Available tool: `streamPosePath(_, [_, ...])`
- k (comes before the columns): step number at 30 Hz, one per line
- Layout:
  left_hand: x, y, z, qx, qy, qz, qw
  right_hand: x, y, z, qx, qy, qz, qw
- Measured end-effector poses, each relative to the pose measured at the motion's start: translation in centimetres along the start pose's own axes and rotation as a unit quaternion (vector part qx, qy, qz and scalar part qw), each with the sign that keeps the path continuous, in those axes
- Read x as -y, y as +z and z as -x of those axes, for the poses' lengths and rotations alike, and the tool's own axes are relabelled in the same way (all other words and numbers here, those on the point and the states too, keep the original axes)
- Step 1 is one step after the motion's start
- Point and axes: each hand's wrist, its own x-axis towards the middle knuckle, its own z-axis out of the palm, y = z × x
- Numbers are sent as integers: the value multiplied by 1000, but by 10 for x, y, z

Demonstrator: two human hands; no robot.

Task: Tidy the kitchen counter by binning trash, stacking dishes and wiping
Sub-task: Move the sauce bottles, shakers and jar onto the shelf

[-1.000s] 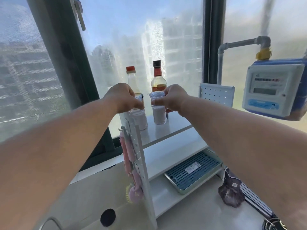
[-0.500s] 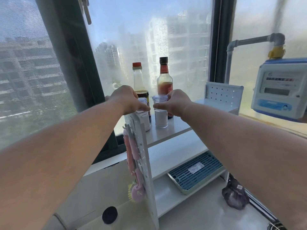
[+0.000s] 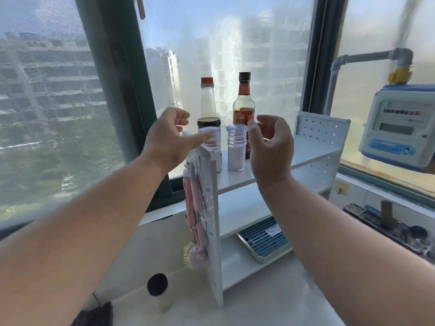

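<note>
While two bottles (image 3: pixel 243 102) and two jars (image 3: pixel 236 149) stand mid-frame at the left end of the top shelf (image 3: pixel 310 156), its right half bare, the left hand (image 3: pixel 169 137) and right hand (image 3: pixel 270 147) flank the jars, fingers loosely spread, holding nothing.

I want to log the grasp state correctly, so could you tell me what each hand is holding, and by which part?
Nothing is held. The left hand and right hand are open beside the two shakers on the rack's top shelf, fingers loosely spread.
</note>
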Motion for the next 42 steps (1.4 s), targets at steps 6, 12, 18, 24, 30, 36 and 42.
streamPosePath(6, [83, -32, 91, -106, -113, 126, 980, 4, -6, 130, 62, 22, -136, 989])
streamPosePath(12, [201, -39, 213, -124, -339, 150, 921, -69, 7, 262, 188, 216, -46, 957])
streamPosePath(18, [267, -55, 301, -148, -471, 217, 842, -141, 54, 314, 343, 322, 133, 872])
streamPosePath(24, [297, -66, 340, -163, -496, 251, 815, -195, 111, 345, 464, 317, 247, 790])
streamPosePath(30, [313, -62, 354, -180, -517, 273, 791, -255, 145, 377, 466, 288, 297, 782])
streamPosePath(36, [301, -61, 357, -172, -518, 273, 793, -243, 132, 373, 447, 276, 280, 803])
streamPosePath(42, [264, -59, 330, -149, -499, 280, 806, -166, 77, 348, 389, 289, 168, 859])
